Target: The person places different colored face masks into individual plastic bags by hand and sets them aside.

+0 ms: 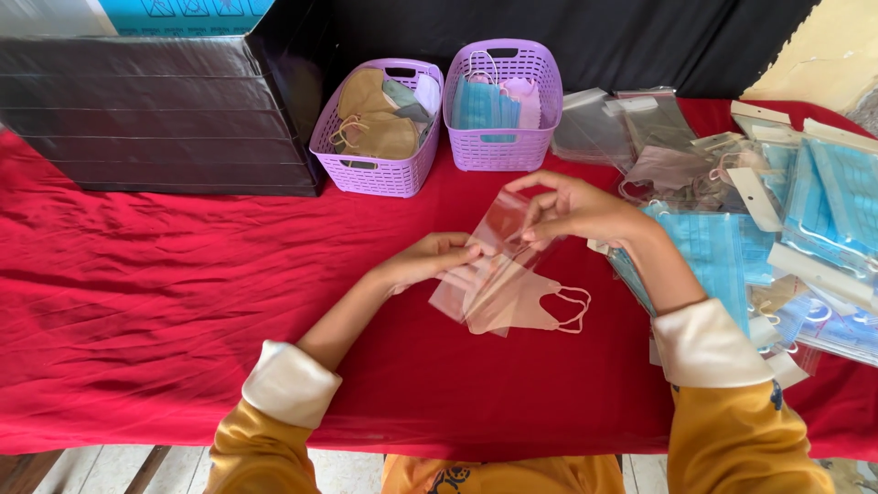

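Clear plastic sleeve (494, 261) lies at the centre of the frame on the red tablecloth (165, 302), a pale pink face mask (535, 306) partly inside it, ear loops sticking out to the right. Left hand (434, 261) pinches the sleeve's left edge; right hand (572, 209) pinches its upper end — both closed on the plastic. Two purple baskets (501, 146) of masks stand just above, and bagged blue masks (823, 210) pile at the right.
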